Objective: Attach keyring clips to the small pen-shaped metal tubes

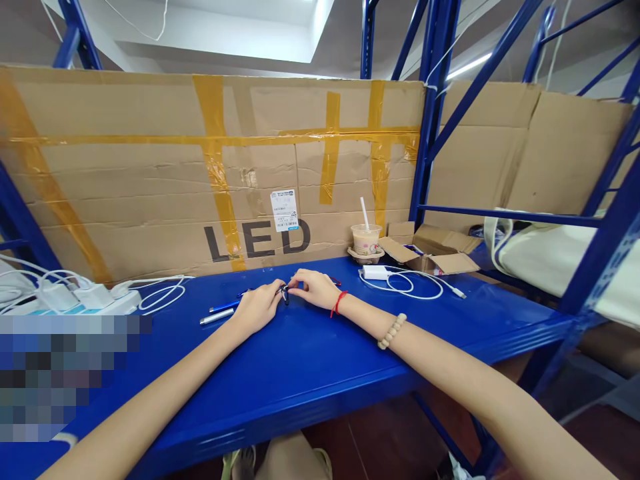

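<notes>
The person's left hand (257,308) rests low over the table, fingers curled and thumb and index fingertips pinching a small dark looped item (286,295). The right hand (315,291) meets it from the other side, its thumb and forefinger drawn together at the same item, which sits between the two sets of fingertips just above the blue-painted metal tabletop (310,360); its exact kind is too small to tell. A thin red cord bracelet (339,303) circles the right wrist, and a bracelet of pale round beads (393,331) sits farther up that forearm.

Just beside the left hand lie a silver pen-shaped stick (217,317) and, behind it, a slim blue pen (223,307), both pointing toward the hand. A dark red object (335,282), mostly hidden, lies behind the right hand.

Farther right, a white cable with a rectangular white adapter (375,272) lies in loose loops. Behind it, a clear plastic cup of pale drink (367,240) with a white straw stands upright in a moulded pulp holder (353,253), near an open brown cardboard box (434,261). At far left, white plugs and cables crowd a white power strip (117,303). A large brown cardboard panel (150,193), printed "LED" and crossed with amber tape, stands along the back.
</notes>
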Available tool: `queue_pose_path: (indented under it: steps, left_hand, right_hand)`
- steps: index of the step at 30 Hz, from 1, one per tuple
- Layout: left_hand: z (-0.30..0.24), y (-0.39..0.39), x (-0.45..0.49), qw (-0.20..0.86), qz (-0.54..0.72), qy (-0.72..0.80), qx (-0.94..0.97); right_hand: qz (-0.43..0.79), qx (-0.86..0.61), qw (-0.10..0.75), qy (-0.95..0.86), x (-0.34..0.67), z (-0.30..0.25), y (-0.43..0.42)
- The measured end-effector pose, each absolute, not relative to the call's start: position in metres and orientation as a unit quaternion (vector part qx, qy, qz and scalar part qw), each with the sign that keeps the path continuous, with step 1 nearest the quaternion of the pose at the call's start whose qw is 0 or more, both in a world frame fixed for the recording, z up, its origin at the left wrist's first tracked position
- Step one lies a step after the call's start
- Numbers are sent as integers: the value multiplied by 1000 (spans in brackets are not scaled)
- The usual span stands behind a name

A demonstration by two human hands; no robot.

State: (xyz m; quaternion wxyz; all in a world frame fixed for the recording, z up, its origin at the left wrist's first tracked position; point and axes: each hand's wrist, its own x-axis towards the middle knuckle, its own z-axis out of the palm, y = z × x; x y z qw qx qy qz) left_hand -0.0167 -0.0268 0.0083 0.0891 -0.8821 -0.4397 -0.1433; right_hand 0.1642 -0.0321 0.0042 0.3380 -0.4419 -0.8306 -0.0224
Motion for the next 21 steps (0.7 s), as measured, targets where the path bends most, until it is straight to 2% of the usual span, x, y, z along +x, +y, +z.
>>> queue_pose_path:
  steps: [11,21]
  left_hand:
    - [9,-33,-18,79,-153,-428,-887]
    - [10,-35,-20,106,-134,-409,-896]
  right_hand:
    - [-34,-412,364,-835,164,3,-33]
    - [-41,-421,352,-835,164,3,-34]
